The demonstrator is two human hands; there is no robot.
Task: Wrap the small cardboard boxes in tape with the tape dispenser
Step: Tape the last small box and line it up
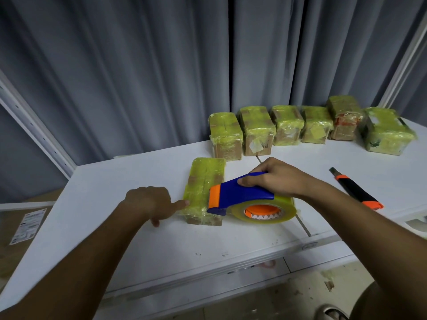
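Cardboard box (203,190) | light, stiff, tape-slick; left hand (150,204) fingertip steadying its side | right hand (275,179) gripping tape dispenser (245,197).

Blue-and-orange tape dispenser (240,195), yellow-green taped boxes (204,188), grey curtain (138,65).

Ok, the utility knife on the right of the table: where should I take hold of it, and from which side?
Grip the utility knife from above, across its black middle section. It lies flat on the table, bare surface around it, with the blade tip pointing away toward the row of wrapped boxes. Coming from the near, orange-capped end probably keeps fingers away from the blade.
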